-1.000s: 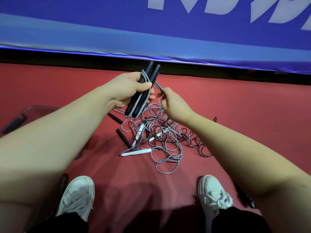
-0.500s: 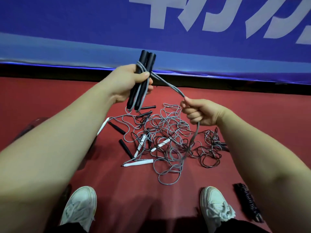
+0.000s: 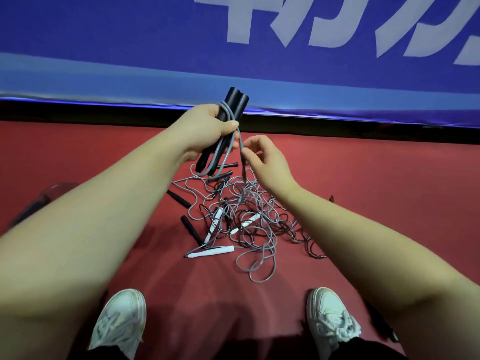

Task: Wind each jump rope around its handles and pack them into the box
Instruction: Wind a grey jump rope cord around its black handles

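The left hand (image 3: 210, 131) grips two black handles (image 3: 235, 102) side by side, tilted with their tops toward the blue banner (image 3: 130, 48), thumb pressed over the grey rope (image 3: 225, 114) that crosses them. A loop of that rope hangs just below the fist. Half a second ago the right hand (image 3: 265, 165) was out to the right, pulling the rope taut away from the handles. Now it has come back in, just beside the left hand, with its fingertips pinching the rope where it drops from the left thumb. The strand runs down slack from there into the pile (image 3: 246, 211) of tangled ropes on the red floor (image 3: 389, 190). The pile lies as before, with black handles and white ones (image 3: 213, 252) mixed in, ahead of two white shoes (image 3: 122, 320).
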`<state>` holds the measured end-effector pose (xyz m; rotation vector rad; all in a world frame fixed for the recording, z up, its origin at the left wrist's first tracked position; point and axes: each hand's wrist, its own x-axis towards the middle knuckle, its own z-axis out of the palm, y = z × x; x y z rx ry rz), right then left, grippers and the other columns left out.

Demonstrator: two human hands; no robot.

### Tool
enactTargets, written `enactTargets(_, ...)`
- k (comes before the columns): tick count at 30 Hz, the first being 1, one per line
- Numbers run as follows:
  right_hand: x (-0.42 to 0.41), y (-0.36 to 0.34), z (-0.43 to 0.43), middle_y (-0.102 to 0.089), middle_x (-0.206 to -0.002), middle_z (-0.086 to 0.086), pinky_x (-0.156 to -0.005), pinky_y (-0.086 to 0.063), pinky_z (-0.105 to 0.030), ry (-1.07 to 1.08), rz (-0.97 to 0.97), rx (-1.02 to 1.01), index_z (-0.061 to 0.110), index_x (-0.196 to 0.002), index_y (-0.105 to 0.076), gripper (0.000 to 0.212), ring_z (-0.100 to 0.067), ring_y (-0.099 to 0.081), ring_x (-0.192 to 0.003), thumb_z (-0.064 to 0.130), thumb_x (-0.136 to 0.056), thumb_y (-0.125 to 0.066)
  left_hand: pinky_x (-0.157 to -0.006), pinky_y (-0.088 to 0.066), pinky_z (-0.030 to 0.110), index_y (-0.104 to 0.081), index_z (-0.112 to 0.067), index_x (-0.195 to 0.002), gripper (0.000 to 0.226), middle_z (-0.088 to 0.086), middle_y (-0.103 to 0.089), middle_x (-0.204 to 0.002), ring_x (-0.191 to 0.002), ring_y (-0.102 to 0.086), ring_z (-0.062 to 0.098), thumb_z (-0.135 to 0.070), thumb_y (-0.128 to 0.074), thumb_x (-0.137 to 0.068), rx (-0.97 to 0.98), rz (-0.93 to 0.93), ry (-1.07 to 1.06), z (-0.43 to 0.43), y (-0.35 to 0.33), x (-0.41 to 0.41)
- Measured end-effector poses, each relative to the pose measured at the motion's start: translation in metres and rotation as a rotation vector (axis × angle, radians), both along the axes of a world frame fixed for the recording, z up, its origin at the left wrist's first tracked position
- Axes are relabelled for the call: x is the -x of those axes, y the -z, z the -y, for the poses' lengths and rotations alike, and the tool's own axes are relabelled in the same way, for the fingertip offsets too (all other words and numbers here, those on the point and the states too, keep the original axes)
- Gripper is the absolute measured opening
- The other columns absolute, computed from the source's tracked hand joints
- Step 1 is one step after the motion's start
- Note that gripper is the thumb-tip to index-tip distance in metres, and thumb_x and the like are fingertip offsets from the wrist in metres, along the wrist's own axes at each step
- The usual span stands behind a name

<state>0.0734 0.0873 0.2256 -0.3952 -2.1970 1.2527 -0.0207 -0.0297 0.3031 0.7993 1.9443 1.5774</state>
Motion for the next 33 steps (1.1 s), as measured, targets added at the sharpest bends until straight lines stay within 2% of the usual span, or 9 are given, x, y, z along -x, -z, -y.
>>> enactTargets(2,0.003,0.001,0.002,-0.057,-0.090,0.004,-0.071,-0.045,-0.018,-0.023,-0.022,-0.070,0.020,-0.105,-0.052,0.019,-0.007,-0.054,-0.076,0.023,-0.089,-0.062,-0.063,-0.055,0.030,-0.056,-0.010,-0.087,0.010,0.008,-0.065,-0.077,-0.066,-0.068,0.017,-0.007,-0.052,-0.095,-0.013,0.042,-0.004,0.002,0.000,0.000)
enactTargets(5,0.011,0.003,0.006,-0.060,-0.089,0.003,-0.071,-0.048,-0.030,0.116,-0.020,-0.176,0.020,-0.096,-0.057,0.020,-0.014,-0.056,-0.081,0.032,-0.084,-0.066,-0.059,-0.056,0.028,-0.056,-0.009,-0.087,0.009,0.008,-0.065,-0.074,-0.064,-0.068,0.017,-0.006,-0.052,-0.095,-0.039,0.082,0.002,0.004,-0.003,-0.001)
enactTargets(9,0.016,-0.010,-0.001,-0.067,-0.088,0.003,-0.072,-0.051,-0.038,0.234,-0.016,-0.245,0.024,-0.102,-0.068,0.017,-0.017,-0.062,-0.084,0.029,-0.094,-0.053,-0.066,-0.057,0.031,-0.056,-0.010,-0.087,0.009,0.008,-0.065,-0.077,-0.065,-0.068,0.018,-0.008,-0.053,-0.095,-0.047,-0.012,0.001,0.006,-0.012,0.000)
enactTargets(13,0.024,-0.030,-0.014,-0.067,-0.095,0.000,-0.077,-0.050,-0.039,0.260,0.134,-0.341,0.017,-0.107,-0.060,0.024,-0.023,-0.061,-0.090,0.016,-0.099,-0.037,-0.069,-0.057,0.031,-0.054,-0.011,-0.086,0.010,0.008,-0.065,-0.080,-0.065,-0.068,0.017,-0.008,-0.052,-0.096,-0.056,-0.098,-0.018,0.004,-0.020,-0.002)
enactTargets(15,0.031,-0.041,-0.016,-0.064,-0.091,-0.001,-0.076,-0.052,-0.036,0.247,0.079,-0.184,0.013,-0.108,-0.054,0.024,-0.020,-0.060,-0.081,0.008,-0.096,-0.033,-0.067,-0.056,0.030,-0.053,-0.012,-0.084,0.012,0.008,-0.065,-0.079,-0.066,-0.067,0.017,-0.008,-0.052,-0.096,-0.080,-0.111,-0.036,0.000,-0.028,-0.005)
enactTargets(17,0.034,-0.063,-0.018,-0.058,-0.087,0.002,-0.057,-0.046,-0.014,0.208,0.047,-0.064,0.008,-0.117,-0.051,0.028,-0.005,-0.051,-0.062,0.006,-0.097,-0.032,-0.065,-0.057,0.029,-0.052,-0.013,-0.083,0.014,0.007,-0.064,-0.078,-0.064,-0.066,0.016,-0.008,-0.051,-0.096,-0.139,-0.100,-0.071,-0.002,-0.040,-0.005)
enactTargets(21,0.018,-0.108,-0.037,-0.040,-0.057,0.002,-0.042,-0.021,-0.020,-0.136,0.204,-0.038,0.015,-0.090,-0.061,0.028,-0.006,-0.028,-0.040,0.014,-0.100,-0.035,-0.065,-0.058,0.029,-0.052,-0.012,-0.084,0.013,0.007,-0.063,-0.079,-0.063,-0.066,0.014,-0.008,-0.050,-0.097,-0.197,-0.078,-0.111,0.009,-0.052,0.004)
enactTargets(28,-0.015,-0.067,-0.025,-0.039,-0.056,0.003,-0.047,-0.027,-0.024,-0.166,0.366,-0.079,0.018,-0.072,-0.054,0.037,-0.011,-0.032,-0.047,0.029,-0.102,-0.035,-0.075,-0.053,0.034,-0.054,-0.014,-0.088,0.008,0.004,-0.067,-0.081,-0.070,-0.067,0.017,-0.011,-0.053,-0.095,0.058,-0.236,-0.089,0.012,-0.017,0.005)
enactTargets(33,-0.018,-0.075,-0.016,-0.035,-0.045,0.008,-0.041,-0.017,-0.019,-0.261,0.400,0.236,0.015,-0.078,-0.052,0.035,-0.005,-0.023,-0.038,0.027,-0.103,-0.032,-0.074,-0.043,0.031,-0.052,-0.014,-0.099,0.013,0.004,-0.064,-0.086,-0.083,-0.060,0.024,-0.025,-0.057,-0.093,0.469,-0.740,-0.095,0.011,0.006,0.012)
